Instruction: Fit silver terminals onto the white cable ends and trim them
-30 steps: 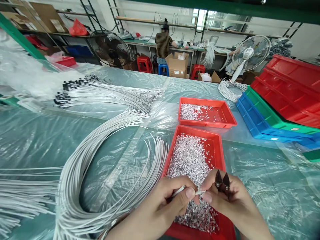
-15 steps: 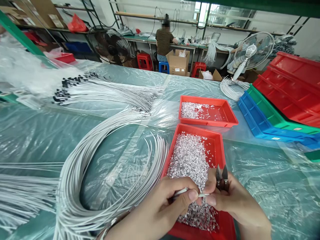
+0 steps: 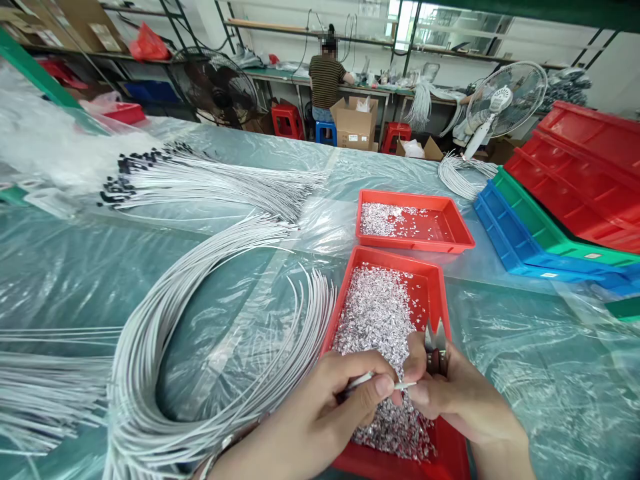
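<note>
Between the thumb and forefinger of my left hand (image 3: 340,403) is a white cable (image 3: 361,380), its end sticking out to the right. My right hand (image 3: 467,397) is closed around a pair of snips (image 3: 435,339), blades pointing up and away. Its thumb and forefinger meet right at the cable's tip; whether they pinch it I cannot tell. Both hands are above a red tray (image 3: 438,283) holding a heap of small shiny silver scraps (image 3: 375,310). Left of the tray, a thick curved bundle of white cables (image 3: 143,333) runs under my left forearm.
A second red tray (image 3: 450,227) with silver scraps sits behind. White cables with black ends (image 3: 210,180) lie at the back left. Stacked red, green and blue trays (image 3: 565,193) stand at right. Beyond the plastic-covered table (image 3: 540,373) are fans and a seated person (image 3: 326,80).
The snips have shifted slightly left and their blades appear closer together. My right hand has moved a little left toward the cable end. My left hand stays nearly in place.
</note>
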A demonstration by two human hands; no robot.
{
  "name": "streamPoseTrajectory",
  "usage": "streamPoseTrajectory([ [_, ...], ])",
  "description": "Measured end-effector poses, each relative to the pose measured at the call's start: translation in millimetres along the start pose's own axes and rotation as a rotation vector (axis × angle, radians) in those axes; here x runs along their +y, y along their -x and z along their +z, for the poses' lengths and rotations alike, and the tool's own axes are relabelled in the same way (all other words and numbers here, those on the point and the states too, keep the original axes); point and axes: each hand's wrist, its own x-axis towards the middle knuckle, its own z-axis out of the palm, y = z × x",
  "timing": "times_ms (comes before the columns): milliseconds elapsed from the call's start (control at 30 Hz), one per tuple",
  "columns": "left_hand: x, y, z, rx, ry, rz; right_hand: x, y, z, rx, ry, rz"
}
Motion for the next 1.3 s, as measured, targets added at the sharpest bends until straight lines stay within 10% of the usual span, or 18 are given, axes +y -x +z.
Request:
streamPoseTrajectory([
  [600, 4, -7, -2.9, -0.155, 0.192, -0.118, -3, 11, -4, 0.002, 0.318, -0.087],
  [900, 0, -1, -1.0, -0.062, -0.003, -0.072, -14, 15, 13, 0.261, 0.650, -0.277],
  [1300, -2, -3, 4.8, 0.076, 0.005, 0.004, -12, 15, 22, 0.341, 0.542, -0.209],
])
